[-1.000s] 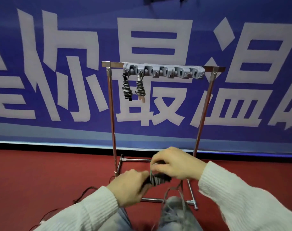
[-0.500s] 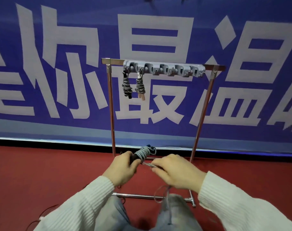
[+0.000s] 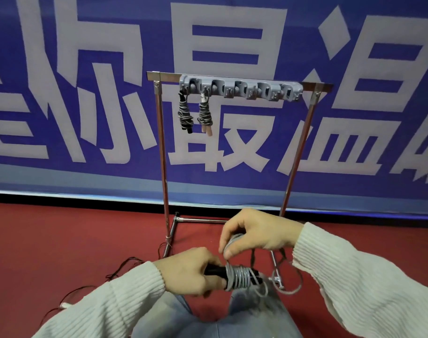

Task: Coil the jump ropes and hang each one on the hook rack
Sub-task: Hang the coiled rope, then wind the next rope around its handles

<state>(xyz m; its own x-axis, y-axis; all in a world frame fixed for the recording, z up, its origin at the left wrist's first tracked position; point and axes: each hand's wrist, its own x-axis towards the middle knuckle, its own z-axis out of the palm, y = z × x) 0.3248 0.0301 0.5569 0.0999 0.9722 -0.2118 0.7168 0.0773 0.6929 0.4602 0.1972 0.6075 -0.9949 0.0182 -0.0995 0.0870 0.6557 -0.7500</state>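
While our left hand [image 3: 191, 272] grips the black handles [image 3: 215, 272], our right hand [image 3: 254, 234] pinches grey rope [image 3: 239, 276], seemingly, at one o'clock.

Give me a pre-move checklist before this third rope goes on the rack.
1. Handles held: left hand grips the black handles. Ok.
2. Cord under control: right hand pinches the grey cord above the coil. Ok.
3. Coil finished: a slack loop hangs loose to the right. Not ok.
4. Free end secured: cannot tell, hidden under the right hand.
5. Free hook: rack carries two ropes at its left end; hooks to the right are bare. Ok.
6. Floor snags: thin dark cords lie by the left sleeve. Cannot tell whether they are attached.
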